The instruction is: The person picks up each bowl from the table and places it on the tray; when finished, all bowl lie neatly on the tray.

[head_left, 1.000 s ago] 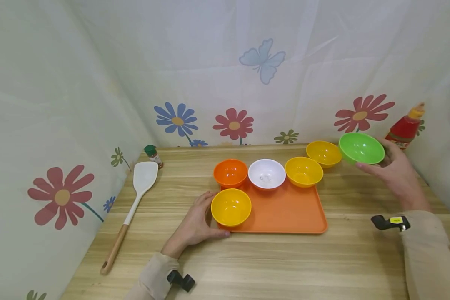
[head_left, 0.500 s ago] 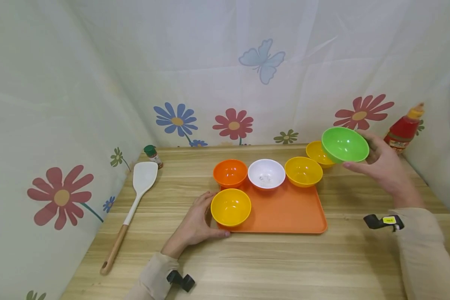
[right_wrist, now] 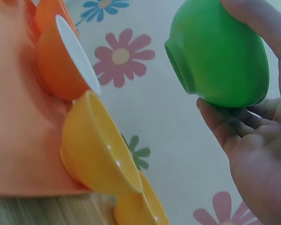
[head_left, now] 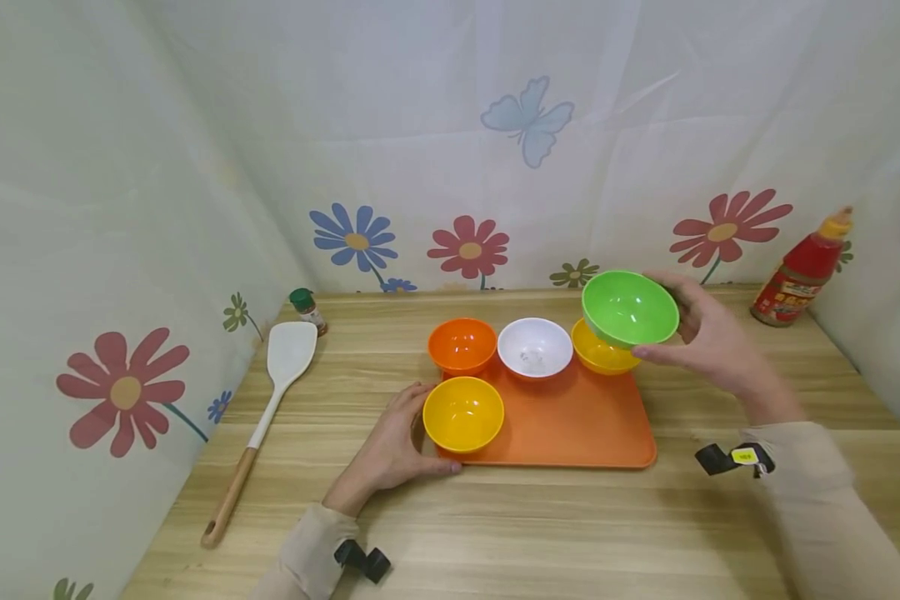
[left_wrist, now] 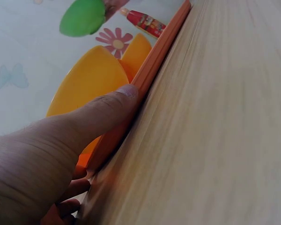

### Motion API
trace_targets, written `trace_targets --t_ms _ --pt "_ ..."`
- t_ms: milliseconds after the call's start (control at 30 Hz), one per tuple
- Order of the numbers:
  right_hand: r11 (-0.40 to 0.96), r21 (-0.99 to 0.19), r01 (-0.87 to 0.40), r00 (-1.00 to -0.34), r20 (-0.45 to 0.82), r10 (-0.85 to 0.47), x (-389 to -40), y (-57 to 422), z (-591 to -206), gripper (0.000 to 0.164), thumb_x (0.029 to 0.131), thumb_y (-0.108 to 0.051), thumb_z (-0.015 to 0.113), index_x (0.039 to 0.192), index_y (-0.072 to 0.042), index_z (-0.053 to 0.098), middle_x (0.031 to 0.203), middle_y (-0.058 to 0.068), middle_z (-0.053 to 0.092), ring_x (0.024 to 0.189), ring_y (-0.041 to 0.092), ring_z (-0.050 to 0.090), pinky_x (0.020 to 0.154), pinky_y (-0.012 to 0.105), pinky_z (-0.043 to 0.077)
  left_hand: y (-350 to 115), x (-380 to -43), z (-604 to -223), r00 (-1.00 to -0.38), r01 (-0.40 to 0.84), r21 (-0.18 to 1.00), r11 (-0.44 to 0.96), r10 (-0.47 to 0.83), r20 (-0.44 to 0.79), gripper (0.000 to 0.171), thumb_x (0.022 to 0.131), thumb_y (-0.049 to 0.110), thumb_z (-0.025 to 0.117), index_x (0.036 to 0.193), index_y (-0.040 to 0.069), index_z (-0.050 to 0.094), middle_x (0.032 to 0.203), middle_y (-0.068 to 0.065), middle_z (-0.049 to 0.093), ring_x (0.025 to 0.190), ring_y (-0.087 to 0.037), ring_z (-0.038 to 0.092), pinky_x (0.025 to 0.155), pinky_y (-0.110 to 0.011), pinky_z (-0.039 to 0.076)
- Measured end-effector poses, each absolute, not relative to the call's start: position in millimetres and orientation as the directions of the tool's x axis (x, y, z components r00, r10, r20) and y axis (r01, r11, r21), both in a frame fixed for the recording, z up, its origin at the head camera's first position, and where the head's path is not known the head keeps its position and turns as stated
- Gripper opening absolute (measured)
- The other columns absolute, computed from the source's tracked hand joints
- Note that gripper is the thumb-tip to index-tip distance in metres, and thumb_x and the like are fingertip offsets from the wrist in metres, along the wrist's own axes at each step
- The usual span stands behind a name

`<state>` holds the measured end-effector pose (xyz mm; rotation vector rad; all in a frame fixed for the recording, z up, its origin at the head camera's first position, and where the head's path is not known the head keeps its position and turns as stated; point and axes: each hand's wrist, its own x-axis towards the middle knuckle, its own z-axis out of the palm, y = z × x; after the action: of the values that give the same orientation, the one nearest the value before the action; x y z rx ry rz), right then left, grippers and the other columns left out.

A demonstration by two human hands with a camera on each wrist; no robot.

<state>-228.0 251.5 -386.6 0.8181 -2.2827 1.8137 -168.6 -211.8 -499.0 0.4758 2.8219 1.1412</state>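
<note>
My right hand (head_left: 708, 342) grips a green bowl (head_left: 630, 308) by its side, in the air. In the head view the bowl partly covers a yellow bowl (head_left: 603, 354) at the tray's back right corner. The right wrist view shows the green bowl (right_wrist: 220, 56) off the surface, with a second yellow bowl (right_wrist: 145, 204) beyond the first. My left hand (head_left: 390, 450) holds the front left corner of an orange tray (head_left: 570, 429), thumb along the front edge. Right beside that hand, a yellow bowl (head_left: 462, 414) sits on the tray.
An orange bowl (head_left: 462, 346) and a white-lined bowl (head_left: 535, 348) stand along the tray's back edge. A white spatula (head_left: 270, 408) with wooden handle lies at left, near a green-capped jar (head_left: 307, 310). A red sauce bottle (head_left: 798, 275) stands at back right.
My right hand has carried the green bowl leftward, from beside the rear yellow bowl to over the yellow bowl at the tray's back right. The left hand has stayed in place.
</note>
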Motion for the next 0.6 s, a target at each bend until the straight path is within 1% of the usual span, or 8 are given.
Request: trace_targets --t_ms 100,233,367,467,600 --pt "0.151 -0.862 -0.484 -0.835 0.403 -0.375 -225.3 240.9 -387.3 0.097 0.081 0.021 0.086 0.165 -0.001 0.041 0.158 0.009 0.051 0.138 0.013 0.058 0.114 0.013 0.048 -212.0 -168.7 -499.6 -0.950 0.262 0.684 0.680 0.306 0.059 0.119 0.066 0.060 0.105 0.165 0.021 0.053 0.173 -0.001 0.044 0.166 -0.029 0.030 0.135 -0.066 0.026" --pt "0.175 -0.861 -0.477 -0.828 0.373 -0.418 -223.4 227.3 -390.9 0.099 0.081 0.017 0.090 0.164 0.001 0.039 0.159 0.014 0.049 0.137 0.012 0.058 0.114 0.013 0.048 -212.8 -168.7 -500.1 -0.952 0.256 0.684 0.684 0.300 0.056 0.119 0.066 0.060 0.105 0.165 0.021 0.053 0.174 -0.002 0.044 0.167 -0.029 0.029 0.134 -0.066 0.026" --pt "0.235 -0.856 -0.460 -0.832 0.323 -0.450 -218.8 215.8 -398.3 0.101 0.081 0.008 0.095 0.164 -0.001 0.038 0.159 0.015 0.048 0.134 0.008 0.058 0.111 0.012 0.050 -212.9 -168.6 -499.8 -0.953 0.253 0.683 0.685 0.299 0.054 0.119 0.066 0.061 0.105 0.165 0.021 0.053 0.174 -0.002 0.044 0.167 -0.030 0.029 0.134 -0.067 0.026" --pt "0.274 -0.851 -0.449 -0.838 0.294 -0.460 -212.7 206.7 -404.6 0.102 0.079 0.000 0.099 0.163 -0.004 0.040 0.159 0.015 0.049 0.134 0.013 0.059 0.110 0.012 0.050 -212.6 -168.5 -499.4 -0.952 0.255 0.684 0.684 0.299 0.056 0.119 0.066 0.062 0.105 0.165 0.021 0.053 0.174 -0.002 0.044 0.167 -0.030 0.029 0.134 -0.067 0.027" --pt "0.313 -0.850 -0.424 -0.849 0.252 -0.464 -204.7 193.7 -414.9 0.102 0.078 -0.011 0.103 0.159 -0.006 0.043 0.156 0.013 0.053 0.133 0.026 0.061 0.109 0.014 0.050 -212.0 -168.4 -499.2 -0.953 0.252 0.685 0.684 0.296 0.056 0.118 0.066 0.061 0.105 0.165 0.021 0.054 0.174 -0.001 0.044 0.167 -0.030 0.029 0.134 -0.068 0.027"
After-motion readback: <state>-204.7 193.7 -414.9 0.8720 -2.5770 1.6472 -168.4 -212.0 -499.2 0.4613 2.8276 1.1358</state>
